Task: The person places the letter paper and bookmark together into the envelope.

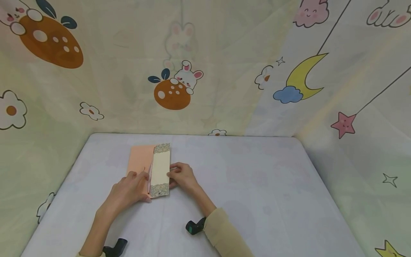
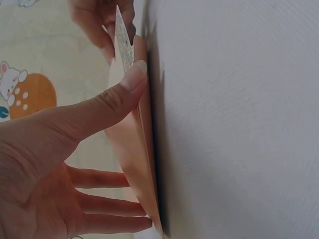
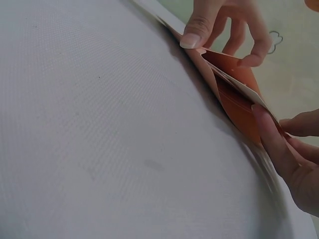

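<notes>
A peach envelope (image 1: 140,157) lies on the table, its mouth facing right. A cream card (image 1: 160,166) with lacy patterned bands at both ends sits partly inside the mouth. My left hand (image 1: 128,187) holds the envelope, thumb on its near edge and fingers spread over its upper face. In the right wrist view, the envelope's mouth gapes around the card's edge (image 3: 244,89). My right hand (image 1: 183,176) pinches the card's outer right edge between thumb and fingers. The part of the card inside the envelope is hidden.
The white-covered table (image 1: 257,185) extends to the right and toward me. A printed curtain (image 1: 224,89) with rabbits, flowers, a moon and stars rises behind and beside it. Each wrist carries a black strap-on device (image 1: 195,226).
</notes>
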{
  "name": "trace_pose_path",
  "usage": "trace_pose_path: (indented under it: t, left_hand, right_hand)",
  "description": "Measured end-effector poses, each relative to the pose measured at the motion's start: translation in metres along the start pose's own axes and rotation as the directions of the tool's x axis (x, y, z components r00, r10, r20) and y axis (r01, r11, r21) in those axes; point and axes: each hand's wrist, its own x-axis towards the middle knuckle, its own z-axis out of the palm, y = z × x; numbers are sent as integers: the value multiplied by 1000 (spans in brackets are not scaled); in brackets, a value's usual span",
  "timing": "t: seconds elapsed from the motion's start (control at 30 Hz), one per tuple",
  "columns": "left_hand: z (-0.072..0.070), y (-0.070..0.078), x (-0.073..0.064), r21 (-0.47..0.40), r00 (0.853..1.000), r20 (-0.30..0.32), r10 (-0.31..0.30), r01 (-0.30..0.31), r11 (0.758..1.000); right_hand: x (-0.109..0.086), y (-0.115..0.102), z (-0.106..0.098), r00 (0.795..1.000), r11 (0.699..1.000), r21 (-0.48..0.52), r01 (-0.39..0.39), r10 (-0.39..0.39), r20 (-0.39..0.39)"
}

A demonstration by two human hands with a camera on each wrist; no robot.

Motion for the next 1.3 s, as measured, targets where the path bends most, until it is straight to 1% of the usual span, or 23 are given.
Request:
trace_pose_path:
  t: [0.17, 0.27, 0.47, 0.63, 0.93, 1.3]
  left_hand:
    - [-1, 1, 1, 2, 1000, 3, 1, -1, 1000]
    - [0, 2, 0, 3, 1000, 2, -3, 3, 1000]
    - [1, 1, 0, 1, 1000, -2, -5, 5, 1000]
    - [2, 1, 1, 2, 1000, -3, -5, 5, 1000]
    - [3, 1, 1, 16, 1000, -18, 5, -5, 1000]
    - [3, 1, 1, 19, 1000, -10, -8, 8, 1000]
  right_hand:
    - [0, 1, 2, 1000, 1000, 11, -6, 6, 0]
    - [1, 1, 3, 1000, 1000, -11, -10, 10, -13]
    - [1, -1, 4, 999, 995, -94, 18, -22, -41]
    - [1, -1, 5, 998, 993, -115, 24, -30, -47]
    - [0, -2, 7, 999, 998, -47, 47, -47, -7]
    - [4, 1, 15, 1000, 1000, 14, 21, -21, 13]
